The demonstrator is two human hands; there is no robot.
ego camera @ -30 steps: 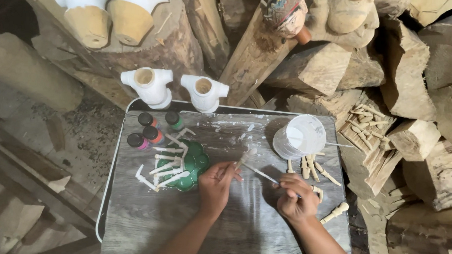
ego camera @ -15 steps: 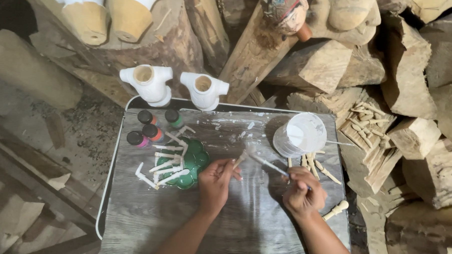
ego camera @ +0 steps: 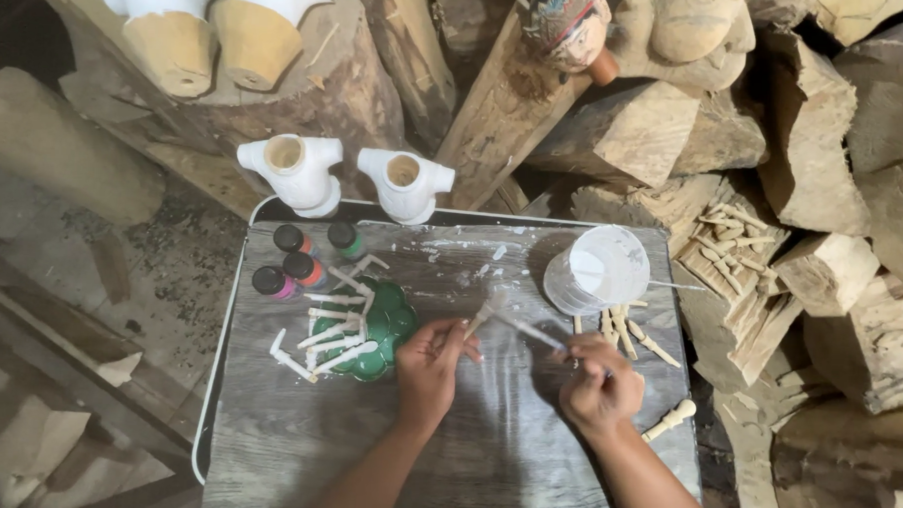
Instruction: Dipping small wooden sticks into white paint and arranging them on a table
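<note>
Our hands: left hand (ego camera: 429, 368) grips small wooden piece (ego camera: 485, 310), right hand (ego camera: 597, 384) pinches brush (ego camera: 529, 332) w/ white paint. Approx. a dozen painted pcs dry on green holder (ego camera: 384, 327); bare pcs (ego camera: 624, 330) left by paint cup (ego camera: 599, 269) on counter (ego camera: 365, 451).

The one camera is sitting on the person's head and looking almost straight down over the forearms at the grey surface (ego camera: 365, 451), which is filling the middle of the frame. It is hanging close enough to catch both hands (left hand (ego camera: 429, 368), right hand (ego camera: 599, 389)) low in the picture. Toward the top edge it is taking in stacked wood blocks (ego camera: 676, 142) beyond the far side. No second view is sharing this scene.
</note>
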